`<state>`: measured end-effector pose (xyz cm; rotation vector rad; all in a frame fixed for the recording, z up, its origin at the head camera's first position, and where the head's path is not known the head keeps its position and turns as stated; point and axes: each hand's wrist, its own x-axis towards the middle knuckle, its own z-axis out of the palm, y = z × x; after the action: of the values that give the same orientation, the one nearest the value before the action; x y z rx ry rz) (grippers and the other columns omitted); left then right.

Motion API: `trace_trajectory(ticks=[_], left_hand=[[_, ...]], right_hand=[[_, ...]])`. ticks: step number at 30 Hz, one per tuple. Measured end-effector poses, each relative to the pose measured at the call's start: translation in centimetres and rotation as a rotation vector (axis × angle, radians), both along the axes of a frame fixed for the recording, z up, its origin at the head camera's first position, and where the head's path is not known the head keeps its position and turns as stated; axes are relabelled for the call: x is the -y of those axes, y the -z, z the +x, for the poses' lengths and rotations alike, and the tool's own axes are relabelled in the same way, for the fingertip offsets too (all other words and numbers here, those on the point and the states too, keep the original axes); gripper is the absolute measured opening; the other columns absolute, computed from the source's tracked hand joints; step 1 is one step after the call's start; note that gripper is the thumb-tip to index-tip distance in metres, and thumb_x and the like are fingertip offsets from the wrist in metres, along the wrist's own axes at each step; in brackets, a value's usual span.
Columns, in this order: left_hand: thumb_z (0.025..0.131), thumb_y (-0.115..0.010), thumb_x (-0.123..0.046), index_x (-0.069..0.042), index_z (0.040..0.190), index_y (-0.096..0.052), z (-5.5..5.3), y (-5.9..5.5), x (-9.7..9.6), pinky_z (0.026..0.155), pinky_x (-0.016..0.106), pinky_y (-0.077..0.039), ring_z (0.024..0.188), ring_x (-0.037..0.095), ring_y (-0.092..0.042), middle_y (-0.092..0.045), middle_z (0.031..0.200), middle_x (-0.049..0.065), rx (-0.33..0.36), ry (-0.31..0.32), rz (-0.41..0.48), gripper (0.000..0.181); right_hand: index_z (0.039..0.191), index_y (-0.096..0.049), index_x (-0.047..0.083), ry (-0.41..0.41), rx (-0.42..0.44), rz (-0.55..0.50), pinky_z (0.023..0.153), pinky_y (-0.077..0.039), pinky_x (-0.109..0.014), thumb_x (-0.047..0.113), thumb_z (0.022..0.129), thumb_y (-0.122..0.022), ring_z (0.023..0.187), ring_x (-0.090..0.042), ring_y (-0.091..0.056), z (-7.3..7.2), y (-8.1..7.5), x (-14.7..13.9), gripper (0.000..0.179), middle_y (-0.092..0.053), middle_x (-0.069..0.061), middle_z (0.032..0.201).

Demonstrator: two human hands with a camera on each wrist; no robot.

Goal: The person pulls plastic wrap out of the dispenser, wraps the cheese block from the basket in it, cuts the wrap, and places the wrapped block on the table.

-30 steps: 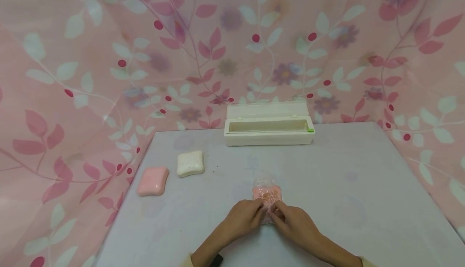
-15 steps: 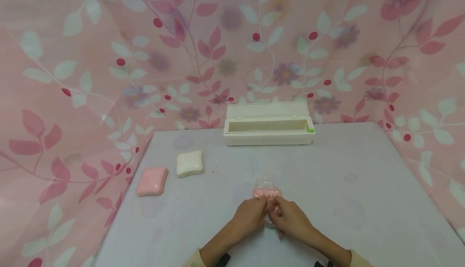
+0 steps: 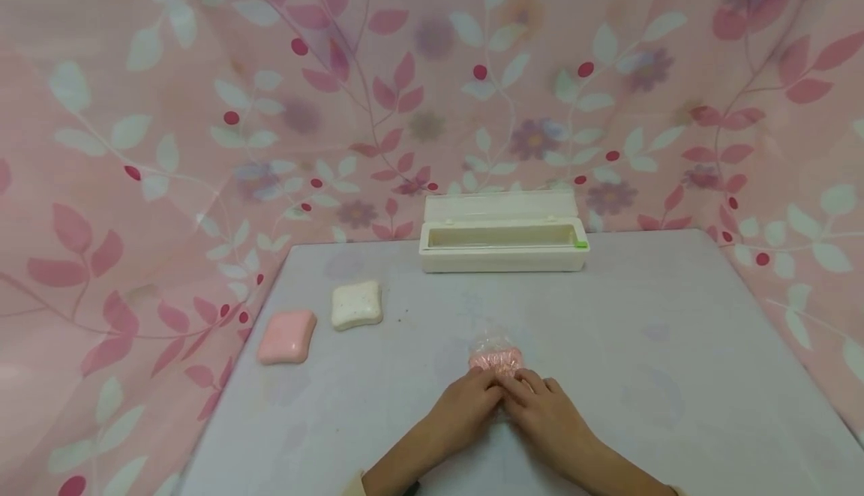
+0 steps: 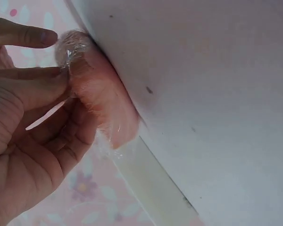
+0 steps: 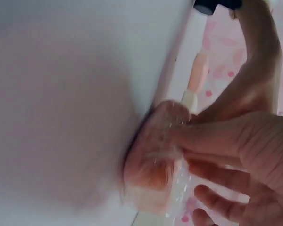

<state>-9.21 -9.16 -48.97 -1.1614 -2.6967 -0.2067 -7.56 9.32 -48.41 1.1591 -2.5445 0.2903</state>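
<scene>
- Landmark = white box (image 3: 502,260), far side of table (image 3: 709,316); lid (image 3: 499,203) up at its back, green tab (image 3: 581,244) at its R front corner.
- Wrapped pink bar (image 3: 496,359): on table, well in front of box (person's side), approx. in line w/ box's middle. Clear film (image 3: 491,338) around it, crinkled & shiny, loose bit sticking out on the box-facing end.
- L hand (image 3: 466,404): in front of box, at the wrapped bar's end away from box. Grip: pinching the wrapped bar's film, thumb on the wrap, other fingers curled (L wrist view).
- R hand (image 3: 550,421): in front of box too, a bit R of L hand. Grip: thumb & index pinch at the same wrap; remaining fingers curled loosely off it (R wrist view). Exact fold of film under thumb hidden.
- Hands meet over the wrapped bar, fingertips close tog.; they cover its near part in head view.
- White bar (image 3: 356,305): unwrapped, L of box & nearer the person, few dark specks on its surface.
- Pink bar (image 3: 286,337): unwrapped, further L of box & nearer still, just beside white bar, not touching.
- Floral cloth (image 3: 432,83): pink, hangs behind box & down both sides.
</scene>
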Motion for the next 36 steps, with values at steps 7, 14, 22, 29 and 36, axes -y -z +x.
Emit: trace_trajectory(ticks=[7, 14, 22, 29, 36], left_hand=[[0.085, -0.068, -0.023, -0.015, 0.092, -0.069, 0.9, 0.1, -0.1, 0.052, 0.017, -0.040, 0.083, 0.008, -0.052, -0.059, 0.094, -0.006, -0.002, -0.006, -0.134, 0.011], [0.084, -0.067, -0.023, -0.016, 0.090, -0.069, 0.6, 0.1, -1.2, 0.049, 0.019, -0.037, 0.079, 0.009, -0.051, -0.059, 0.088, -0.006, -0.011, -0.056, -0.187, 0.010], [0.080, -0.070, -0.023, -0.016, 0.084, -0.067, 0.9, -0.5, -1.6, 0.048, 0.020, -0.035, 0.076, 0.010, -0.048, -0.057, 0.085, -0.005, -0.004, -0.073, -0.199, 0.009], [0.083, -0.070, -0.029, -0.018, 0.096, -0.062, 1.1, -1.3, -3.1, 0.046, 0.020, -0.035, 0.070, 0.013, -0.049, -0.055, 0.092, -0.001, 0.046, -0.175, -0.009, 0.018], [0.079, -0.069, -0.047, -0.025, 0.106, -0.063, 0.8, -1.1, -5.2, 0.044, 0.025, -0.035, 0.063, 0.018, -0.047, -0.051, 0.089, 0.001, -0.096, -0.250, -0.107, 0.036]], right_hand=[[0.092, -0.066, 0.016, -0.117, -0.062, 0.059, 0.080, -0.039, -0.049, 0.007, 0.067, -0.071, 0.108, -0.032, -0.051, -1.3, 0.8, -0.9, 0.028, -0.062, 0.005, 0.097], [0.103, -0.067, 0.012, -0.120, -0.040, 0.113, 0.078, -0.040, -0.046, 0.007, 0.065, -0.075, 0.110, -0.031, -0.050, -1.3, 1.2, -1.2, 0.039, -0.062, 0.002, 0.108], [0.106, -0.067, 0.020, -0.143, 0.273, -0.105, 0.079, -0.048, -0.043, 0.015, 0.079, -0.071, 0.110, -0.021, -0.054, -2.3, -1.1, -3.0, 0.027, -0.063, 0.010, 0.108], [0.121, -0.059, 0.024, 0.226, 0.494, -0.372, 0.062, -0.049, -0.024, 0.023, 0.083, -0.070, 0.083, -0.004, -0.060, -3.9, -3.6, -5.2, 0.040, -0.063, 0.011, 0.109], [0.121, -0.058, 0.026, 0.302, 0.533, -0.432, 0.062, -0.050, -0.028, 0.028, 0.083, -0.071, 0.080, -0.004, -0.061, -4.7, -4.0, -6.6, 0.040, -0.064, 0.010, 0.104]])
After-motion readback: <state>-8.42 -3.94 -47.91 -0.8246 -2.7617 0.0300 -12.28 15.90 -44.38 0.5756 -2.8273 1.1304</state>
